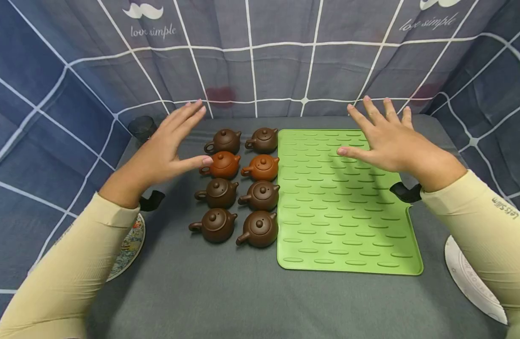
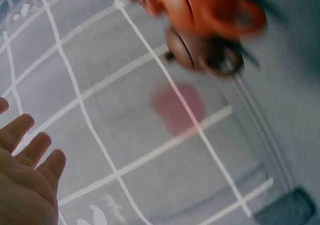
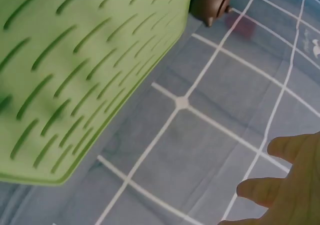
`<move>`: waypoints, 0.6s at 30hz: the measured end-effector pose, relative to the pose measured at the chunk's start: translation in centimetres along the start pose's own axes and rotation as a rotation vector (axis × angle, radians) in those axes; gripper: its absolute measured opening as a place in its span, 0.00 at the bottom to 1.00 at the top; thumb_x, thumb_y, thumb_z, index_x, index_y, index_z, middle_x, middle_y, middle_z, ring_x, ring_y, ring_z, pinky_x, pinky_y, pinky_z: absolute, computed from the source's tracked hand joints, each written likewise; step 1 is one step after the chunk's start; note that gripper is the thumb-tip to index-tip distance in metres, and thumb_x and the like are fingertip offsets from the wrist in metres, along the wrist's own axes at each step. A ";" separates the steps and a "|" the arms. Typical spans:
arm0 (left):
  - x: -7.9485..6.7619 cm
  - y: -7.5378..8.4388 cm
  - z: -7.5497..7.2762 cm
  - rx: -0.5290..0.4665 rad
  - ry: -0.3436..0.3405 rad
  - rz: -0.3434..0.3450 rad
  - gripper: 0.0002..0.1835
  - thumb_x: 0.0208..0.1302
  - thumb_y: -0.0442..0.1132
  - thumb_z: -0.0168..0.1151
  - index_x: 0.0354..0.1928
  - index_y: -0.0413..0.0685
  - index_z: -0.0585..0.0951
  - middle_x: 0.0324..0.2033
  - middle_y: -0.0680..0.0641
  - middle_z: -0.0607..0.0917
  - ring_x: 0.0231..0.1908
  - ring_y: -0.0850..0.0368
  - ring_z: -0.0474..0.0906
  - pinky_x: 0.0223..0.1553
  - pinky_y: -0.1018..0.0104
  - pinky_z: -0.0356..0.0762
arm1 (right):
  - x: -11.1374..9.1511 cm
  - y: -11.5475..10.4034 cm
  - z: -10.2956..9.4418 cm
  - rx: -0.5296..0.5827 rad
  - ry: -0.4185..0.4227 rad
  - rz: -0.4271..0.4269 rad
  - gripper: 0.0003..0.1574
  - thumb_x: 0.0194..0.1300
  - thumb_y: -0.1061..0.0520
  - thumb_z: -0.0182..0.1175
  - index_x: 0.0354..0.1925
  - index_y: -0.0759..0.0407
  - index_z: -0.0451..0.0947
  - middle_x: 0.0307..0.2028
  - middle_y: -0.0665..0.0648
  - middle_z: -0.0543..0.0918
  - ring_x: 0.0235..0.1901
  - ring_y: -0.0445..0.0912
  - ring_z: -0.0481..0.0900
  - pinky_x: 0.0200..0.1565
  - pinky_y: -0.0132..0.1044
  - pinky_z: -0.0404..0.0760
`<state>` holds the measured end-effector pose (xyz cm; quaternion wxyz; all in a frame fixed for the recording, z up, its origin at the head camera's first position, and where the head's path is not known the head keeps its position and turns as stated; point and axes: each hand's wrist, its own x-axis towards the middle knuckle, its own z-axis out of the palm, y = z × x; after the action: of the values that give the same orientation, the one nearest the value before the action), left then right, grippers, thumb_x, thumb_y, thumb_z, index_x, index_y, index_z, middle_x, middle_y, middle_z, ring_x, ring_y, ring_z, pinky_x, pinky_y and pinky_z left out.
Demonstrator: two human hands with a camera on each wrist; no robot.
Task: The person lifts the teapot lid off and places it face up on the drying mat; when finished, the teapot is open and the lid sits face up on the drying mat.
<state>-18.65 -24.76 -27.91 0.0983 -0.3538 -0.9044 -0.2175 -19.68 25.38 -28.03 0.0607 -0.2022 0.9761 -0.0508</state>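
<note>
My left hand (image 1: pixel 164 146) hovers with fingers extended just left of the teapots and holds nothing. Above the right part of a green ridged mat (image 1: pixel 328 256), my right hand (image 1: pixel 391 141) is spread, also without anything in it. Several small clay teapots stand in two columns along the mat's left edge. Most are dark brown, such as the front teapot (image 1: pixel 260 230); an orange-brown teapot (image 1: pixel 223 165) and another orange-brown teapot (image 1: pixel 261 167) form the second row from the back. In the left wrist view, fingers (image 2: pixel 42 160) show apart from the blurred teapots.
A dark glass cup (image 1: pixel 142 127) stands at the back left. Partly under the left forearm lies a patterned plate (image 1: pixel 130 247); a white round plate (image 1: pixel 472 278) sits by the right forearm. Checked cloth (image 1: pixel 281 70) walls in the grey table on the back and sides.
</note>
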 end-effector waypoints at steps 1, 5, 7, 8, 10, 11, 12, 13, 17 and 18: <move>-0.4 0.6 0.4 -0.030 0.023 0.018 0.52 0.68 0.65 0.69 0.85 0.56 0.55 0.83 0.53 0.52 0.80 0.47 0.44 0.76 0.39 0.44 | -0.1 -0.3 0.0 -0.001 0.005 -0.006 0.64 0.74 0.19 0.44 0.85 0.46 0.25 0.81 0.67 0.24 0.74 0.75 0.18 0.60 0.78 0.17; -2.1 2.7 1.8 -0.126 0.121 0.080 0.50 0.68 0.71 0.64 0.82 0.50 0.63 0.80 0.50 0.62 0.77 0.45 0.57 0.75 0.42 0.52 | -0.4 -1.4 0.3 0.013 0.023 -0.037 0.64 0.74 0.20 0.46 0.85 0.46 0.26 0.82 0.63 0.24 0.75 0.74 0.19 0.63 0.77 0.18; -2.8 3.7 2.5 -0.166 0.170 0.102 0.50 0.68 0.72 0.63 0.80 0.47 0.67 0.77 0.47 0.67 0.75 0.43 0.62 0.73 0.43 0.57 | -0.6 -2.1 0.6 0.021 0.034 -0.056 0.64 0.74 0.20 0.47 0.86 0.46 0.27 0.82 0.61 0.24 0.75 0.73 0.20 0.64 0.76 0.20; -3.2 4.1 2.8 -0.183 0.189 0.103 0.50 0.67 0.72 0.63 0.80 0.46 0.68 0.76 0.47 0.69 0.74 0.43 0.64 0.73 0.44 0.59 | -0.7 -2.4 0.7 0.026 0.041 -0.067 0.64 0.74 0.20 0.48 0.86 0.46 0.27 0.82 0.61 0.25 0.76 0.73 0.21 0.65 0.76 0.21; -4.0 4.8 3.5 -0.222 0.220 0.099 0.49 0.67 0.72 0.64 0.78 0.46 0.70 0.75 0.45 0.71 0.72 0.43 0.66 0.71 0.47 0.62 | -1.1 -3.2 1.0 0.040 0.056 -0.091 0.64 0.74 0.21 0.50 0.86 0.46 0.28 0.83 0.60 0.27 0.77 0.72 0.23 0.66 0.75 0.22; -4.3 5.1 3.9 -0.242 0.234 0.092 0.49 0.66 0.71 0.65 0.78 0.45 0.71 0.74 0.45 0.72 0.72 0.43 0.67 0.71 0.49 0.63 | -1.2 -3.5 1.1 0.048 0.064 -0.104 0.64 0.74 0.21 0.50 0.86 0.46 0.29 0.83 0.60 0.28 0.77 0.71 0.23 0.67 0.75 0.23; -4.6 5.3 4.2 -0.263 0.246 0.080 0.48 0.66 0.70 0.66 0.77 0.45 0.72 0.73 0.45 0.73 0.71 0.43 0.68 0.70 0.51 0.64 | -1.4 -4.0 1.2 0.061 0.071 -0.118 0.64 0.74 0.22 0.52 0.86 0.46 0.30 0.83 0.60 0.29 0.77 0.70 0.24 0.68 0.74 0.24; -5.0 5.5 4.6 -0.281 0.257 0.068 0.48 0.66 0.70 0.67 0.76 0.44 0.73 0.73 0.46 0.73 0.71 0.44 0.69 0.70 0.52 0.64 | -1.5 -4.4 1.4 0.075 0.079 -0.133 0.65 0.74 0.23 0.53 0.86 0.46 0.30 0.83 0.60 0.30 0.78 0.69 0.25 0.68 0.74 0.25; -6.1 6.0 5.9 -0.351 0.288 0.030 0.44 0.66 0.61 0.73 0.76 0.42 0.74 0.72 0.47 0.74 0.69 0.45 0.72 0.70 0.55 0.65 | -2.0 -6.4 2.0 0.121 0.099 -0.194 0.65 0.73 0.24 0.56 0.86 0.46 0.32 0.83 0.60 0.33 0.79 0.69 0.29 0.70 0.73 0.28; -6.4 6.2 6.3 -0.363 0.293 0.025 0.43 0.66 0.59 0.73 0.76 0.43 0.74 0.72 0.47 0.75 0.69 0.45 0.72 0.70 0.55 0.65 | -2.1 -6.9 2.2 0.129 0.099 -0.207 0.65 0.73 0.24 0.56 0.86 0.46 0.32 0.83 0.60 0.33 0.79 0.68 0.29 0.71 0.72 0.29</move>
<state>-9.94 -21.61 -33.56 0.1661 -0.3412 -0.8221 -0.4244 -14.73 19.75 -29.18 0.0198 -0.2948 0.9465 -0.1295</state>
